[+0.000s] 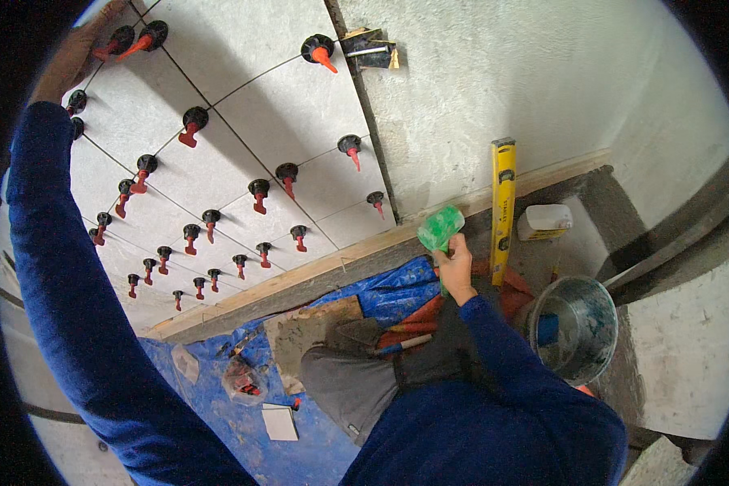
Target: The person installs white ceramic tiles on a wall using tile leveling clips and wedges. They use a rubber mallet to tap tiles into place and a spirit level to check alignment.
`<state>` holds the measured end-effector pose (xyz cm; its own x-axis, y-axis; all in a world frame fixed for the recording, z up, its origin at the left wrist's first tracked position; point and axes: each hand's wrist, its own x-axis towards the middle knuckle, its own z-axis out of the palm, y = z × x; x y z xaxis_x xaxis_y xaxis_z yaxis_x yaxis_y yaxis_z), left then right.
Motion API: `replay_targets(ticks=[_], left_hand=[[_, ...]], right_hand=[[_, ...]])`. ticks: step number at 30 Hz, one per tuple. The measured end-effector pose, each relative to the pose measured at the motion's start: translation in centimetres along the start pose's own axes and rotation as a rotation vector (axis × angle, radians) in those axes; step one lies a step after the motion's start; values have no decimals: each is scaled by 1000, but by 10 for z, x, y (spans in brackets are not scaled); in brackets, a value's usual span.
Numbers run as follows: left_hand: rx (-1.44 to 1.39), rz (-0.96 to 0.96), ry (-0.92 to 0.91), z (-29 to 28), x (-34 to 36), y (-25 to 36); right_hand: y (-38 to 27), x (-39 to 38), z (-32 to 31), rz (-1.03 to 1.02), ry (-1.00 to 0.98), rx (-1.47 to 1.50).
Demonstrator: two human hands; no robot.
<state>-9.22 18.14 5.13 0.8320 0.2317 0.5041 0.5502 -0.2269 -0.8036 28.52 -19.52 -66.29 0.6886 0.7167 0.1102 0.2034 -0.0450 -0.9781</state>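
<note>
While right fingers point(457, 247) grip low, mallet point(441, 229) extends above | left hand point(71, 55) contact unclear

Left arm point(65, 275) stretched high along the view's left edge; left hand point(71, 55) sat uppermost, fingers indistinct. Right forearm point(506, 336) angled forward, right hand point(457, 269) curled in a grip.

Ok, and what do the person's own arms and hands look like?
Both arms wear long, plain, dark blue sleeves, left sleeve and right sleeve, with no markings I can see. The left hand and right hand are bare, without gloves.
</note>
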Motion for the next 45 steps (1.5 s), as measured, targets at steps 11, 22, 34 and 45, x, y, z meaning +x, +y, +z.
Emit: replay_targets(ticks=[11,22,34,45], left_hand=[[-617,-853,-83,-140,-2,128],[-622,-907,-98,-166,0,144],[-715,-928,-110,-169,-1,141],[-1050,-600,549,-211,-23,244]], right_hand=[[83,13,29,168,118,-387],[51,29,5,101,91,-458],[-11,12,-21,-21,174,-522],[-361,48,-68,-902,324,-50]])
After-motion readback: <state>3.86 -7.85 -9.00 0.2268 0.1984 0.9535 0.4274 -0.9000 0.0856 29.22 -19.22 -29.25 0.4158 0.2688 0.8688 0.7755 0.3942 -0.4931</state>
